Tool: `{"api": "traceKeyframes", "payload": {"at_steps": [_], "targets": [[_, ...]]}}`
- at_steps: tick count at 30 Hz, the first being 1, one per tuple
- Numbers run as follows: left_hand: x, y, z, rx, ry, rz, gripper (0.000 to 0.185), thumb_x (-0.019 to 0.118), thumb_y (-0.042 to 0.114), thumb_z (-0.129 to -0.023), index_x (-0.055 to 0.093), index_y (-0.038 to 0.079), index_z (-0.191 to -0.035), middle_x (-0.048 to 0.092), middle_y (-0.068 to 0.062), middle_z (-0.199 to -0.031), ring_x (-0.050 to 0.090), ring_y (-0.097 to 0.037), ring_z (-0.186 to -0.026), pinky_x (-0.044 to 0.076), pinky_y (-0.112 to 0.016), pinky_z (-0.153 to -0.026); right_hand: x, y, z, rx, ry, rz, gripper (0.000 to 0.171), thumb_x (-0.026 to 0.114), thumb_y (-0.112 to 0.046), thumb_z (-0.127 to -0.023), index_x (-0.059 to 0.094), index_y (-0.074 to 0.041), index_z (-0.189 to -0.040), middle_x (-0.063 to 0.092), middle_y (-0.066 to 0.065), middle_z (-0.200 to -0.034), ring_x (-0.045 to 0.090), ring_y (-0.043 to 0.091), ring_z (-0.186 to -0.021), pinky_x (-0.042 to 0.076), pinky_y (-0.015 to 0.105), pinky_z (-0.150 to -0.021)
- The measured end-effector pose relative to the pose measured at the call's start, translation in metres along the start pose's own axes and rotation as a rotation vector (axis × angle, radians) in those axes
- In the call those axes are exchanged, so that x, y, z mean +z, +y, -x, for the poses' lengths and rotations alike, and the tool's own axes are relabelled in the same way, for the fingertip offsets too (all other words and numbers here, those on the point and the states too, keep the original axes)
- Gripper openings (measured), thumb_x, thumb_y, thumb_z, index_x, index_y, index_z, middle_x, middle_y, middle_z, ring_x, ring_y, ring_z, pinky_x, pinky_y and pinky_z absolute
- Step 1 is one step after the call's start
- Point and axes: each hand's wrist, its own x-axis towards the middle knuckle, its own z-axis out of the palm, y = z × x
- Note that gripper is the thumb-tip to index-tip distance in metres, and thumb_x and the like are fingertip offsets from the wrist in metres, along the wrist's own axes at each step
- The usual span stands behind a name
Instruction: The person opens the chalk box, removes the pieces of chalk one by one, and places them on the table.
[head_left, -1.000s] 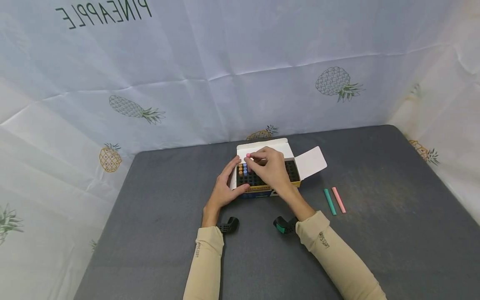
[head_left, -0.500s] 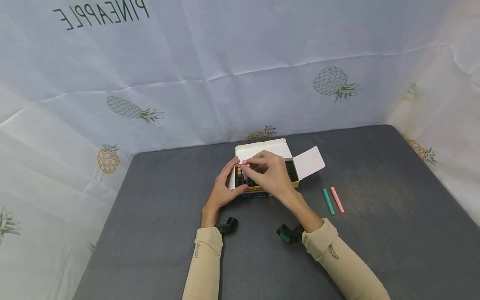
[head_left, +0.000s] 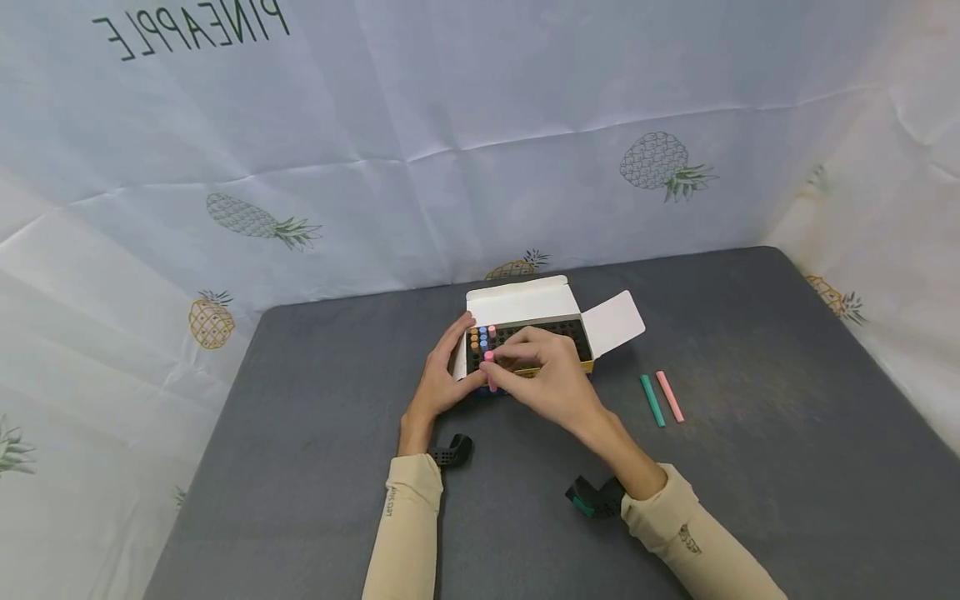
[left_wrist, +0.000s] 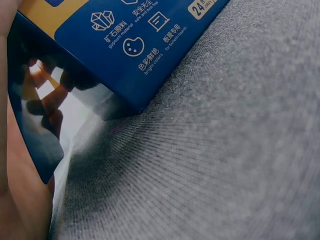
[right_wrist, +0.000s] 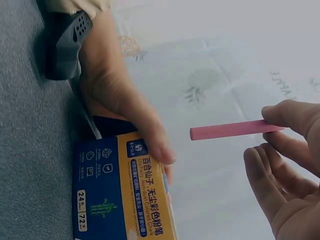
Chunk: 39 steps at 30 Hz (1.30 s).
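Observation:
My right hand (head_left: 551, 375) pinches a pink chalk stick (right_wrist: 227, 131) by one end between thumb and fingertips. In the head view the chalk stands near upright over the front left edge of the chalk box (right_wrist: 102, 190). My left hand (head_left: 442, 375) grips the box's left end, thumb at the front edge and fingers reaching along the side to the back. A black tray with holes (head_left: 558, 331) sits inside the box. Orange chalks (head_left: 474, 338), blue chalks (head_left: 483, 337) and a pink chalk top (head_left: 492, 332) show at its left end.
The box's white lid (head_left: 525, 302) stands open at the back, and a white side flap (head_left: 613, 323) sticks out to the right. A green chalk (head_left: 652, 401) and a salmon-pink chalk (head_left: 670, 397) lie on the grey table (head_left: 330, 417). Pineapple-print cloth (head_left: 420, 217) hangs behind.
My right hand has moved from the back of the tray toward me with the pink chalk, now over the front edge. My left hand stays on the box.

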Motion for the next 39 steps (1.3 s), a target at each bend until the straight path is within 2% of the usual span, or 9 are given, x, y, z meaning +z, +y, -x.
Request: {"api": "traceKeyframes", "payload": {"at_steps": [2, 4, 7, 10, 12, 15, 25, 30, 39], "targets": [[0.0, 0.0, 0.0, 0.004, 0.003, -0.01, 0.117, 0.063, 0.079, -0.08, 0.04, -0.01, -0.152, 0.029, -0.03, -0.164, 0.027, -0.049, -0.153, 0.029, -0.068, -0.12, -0.002, -0.003, 0.005, -0.01, 0.0, 0.005, 0.007, 0.081, -0.011, -0.088, 0.084, -0.01, -0.094, 0.071, 0.002, -0.088, 0.065, 0.012, -0.076, 0.052, 0.026, -0.061], [0.0, 0.0, 0.0, 0.011, 0.002, -0.011, 0.112, 0.066, 0.075, -0.082, 0.04, -0.009, -0.152, 0.029, -0.03, -0.164, 0.027, -0.049, -0.153, 0.029, -0.068, -0.12, -0.004, -0.007, 0.009, -0.021, 0.005, 0.013, 0.004, 0.081, -0.012, -0.088, 0.083, -0.011, -0.091, 0.071, 0.0, -0.087, 0.065, 0.009, -0.075, 0.052, 0.025, -0.061], [0.0, -0.001, 0.001, 0.015, 0.001, 0.007, 0.096, 0.076, 0.053, -0.089, 0.04, -0.009, -0.152, 0.029, -0.03, -0.165, 0.027, -0.048, -0.154, 0.03, -0.067, -0.12, -0.007, -0.012, 0.016, -0.038, 0.017, 0.02, 0.003, 0.082, -0.011, -0.087, 0.083, -0.012, -0.089, 0.071, -0.002, -0.085, 0.066, 0.008, -0.075, 0.052, 0.024, -0.062], [0.0, -0.002, 0.001, 0.009, 0.0, 0.014, 0.082, 0.08, 0.024, -0.089, 0.04, -0.008, -0.152, 0.029, -0.029, -0.165, 0.028, -0.047, -0.154, 0.032, -0.067, -0.119, -0.011, -0.015, 0.025, -0.037, 0.024, 0.032, 0.004, 0.082, -0.011, -0.086, 0.083, -0.013, -0.088, 0.071, -0.004, -0.085, 0.066, 0.007, -0.074, 0.051, 0.022, -0.061], [0.001, -0.001, 0.001, 0.003, -0.002, 0.006, 0.079, 0.079, 0.013, -0.087, 0.04, -0.007, -0.153, 0.028, -0.028, -0.165, 0.028, -0.046, -0.154, 0.034, -0.066, -0.118, -0.015, -0.015, 0.03, -0.025, 0.027, 0.035, 0.005, 0.082, -0.01, -0.086, 0.083, -0.013, -0.09, 0.071, -0.005, -0.085, 0.066, 0.006, -0.074, 0.051, 0.022, -0.061], [0.002, -0.001, 0.001, -0.006, -0.007, 0.0, 0.078, 0.078, 0.005, -0.085, 0.04, -0.007, -0.153, 0.028, -0.028, -0.165, 0.028, -0.045, -0.154, 0.034, -0.065, -0.118, -0.021, -0.014, 0.038, -0.004, 0.03, 0.042, 0.007, 0.083, -0.01, -0.085, 0.084, -0.014, -0.091, 0.071, -0.006, -0.084, 0.067, 0.004, -0.074, 0.053, 0.022, -0.062], [0.001, -0.002, 0.001, -0.019, -0.001, -0.017, 0.079, 0.077, 0.004, -0.084, 0.04, -0.005, -0.154, 0.029, -0.026, -0.166, 0.026, -0.043, -0.155, 0.03, -0.062, -0.123, -0.047, 0.002, 0.05, 0.036, 0.06, 0.095, 0.011, 0.084, -0.005, -0.082, 0.083, -0.015, -0.089, 0.071, -0.007, -0.081, 0.068, 0.001, -0.072, 0.049, 0.02, -0.058], [0.0, -0.002, 0.001, -0.021, -0.001, -0.02, 0.079, 0.077, 0.006, -0.085, 0.04, -0.005, -0.154, 0.029, -0.026, -0.166, 0.027, -0.043, -0.155, 0.03, -0.063, -0.122, -0.062, 0.009, 0.053, 0.047, 0.084, 0.16, 0.013, 0.084, -0.004, -0.083, 0.083, -0.016, -0.088, 0.07, -0.008, -0.08, 0.066, -0.001, -0.073, 0.045, 0.017, -0.057], [0.0, -0.001, 0.002, -0.018, -0.009, -0.011, 0.082, 0.08, 0.018, -0.088, 0.039, -0.004, -0.155, 0.028, -0.026, -0.166, 0.027, -0.043, -0.155, 0.029, -0.062, -0.123, -0.101, 0.025, 0.065, 0.105, 0.134, 0.3, 0.012, 0.084, -0.002, -0.08, 0.083, -0.01, -0.088, 0.072, -0.003, -0.08, 0.062, -0.01, -0.071, 0.052, 0.008, -0.063]]}}
